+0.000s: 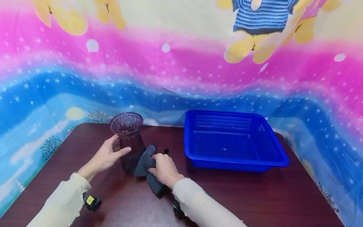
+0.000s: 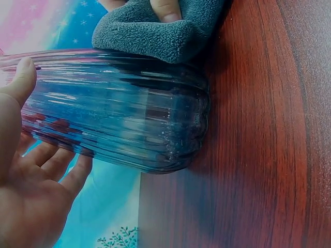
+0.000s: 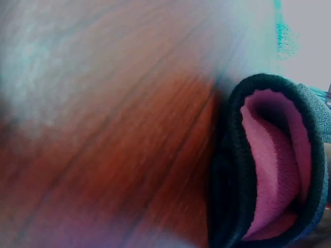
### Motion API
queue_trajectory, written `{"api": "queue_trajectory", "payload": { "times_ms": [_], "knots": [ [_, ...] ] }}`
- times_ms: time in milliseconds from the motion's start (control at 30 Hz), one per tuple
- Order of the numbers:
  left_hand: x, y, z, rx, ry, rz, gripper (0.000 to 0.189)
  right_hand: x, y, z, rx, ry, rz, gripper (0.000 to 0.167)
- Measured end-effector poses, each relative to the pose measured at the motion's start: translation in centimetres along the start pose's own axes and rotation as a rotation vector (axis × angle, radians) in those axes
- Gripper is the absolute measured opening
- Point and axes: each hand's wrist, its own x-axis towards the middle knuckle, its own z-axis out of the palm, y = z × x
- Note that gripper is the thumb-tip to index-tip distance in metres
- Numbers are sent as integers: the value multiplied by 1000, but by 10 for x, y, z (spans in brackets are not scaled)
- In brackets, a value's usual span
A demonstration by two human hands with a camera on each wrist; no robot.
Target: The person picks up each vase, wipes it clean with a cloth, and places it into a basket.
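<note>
A purple-tinted ribbed glass vase (image 1: 133,143) with a flared rim stands on the table, leaning slightly. My left hand (image 1: 104,156) grips it below the neck, thumb on the near side and fingers around the far side, as the left wrist view shows. With my right hand (image 1: 167,170) I hold a folded grey cloth (image 1: 146,161) against the vase's lower right side. The fuzzy cloth (image 2: 147,35) overlaps the glass vase (image 2: 124,113) near its base in the left wrist view. In the right wrist view, the cloth's (image 3: 274,160) pink inner side shows within its dark edge.
A blue plastic basket (image 1: 232,164) with perforated sides stands at the back right of the dark reddish-brown table (image 1: 225,200). Behind the table hangs a colourful printed curtain (image 1: 178,70), which also runs along both sides.
</note>
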Motion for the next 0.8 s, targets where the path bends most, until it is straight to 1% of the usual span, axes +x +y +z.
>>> {"api": "queue_trajectory", "payload": {
  "times_ms": [133,333,533,800],
  "knots": [
    [0,0,0,7,-4,-12,69,-1,-1,-2,6,-4,7,34],
    [0,-1,-1,10,-5,-11,69,-1,-3,-7,25,5,2,28],
    [0,0,0,12,-5,-15,69,0,-8,-13,27,40,-27,19],
    [1,-2,1,12,-5,-12,69,2,-14,-22,64,82,-56,16]
  ]
}}
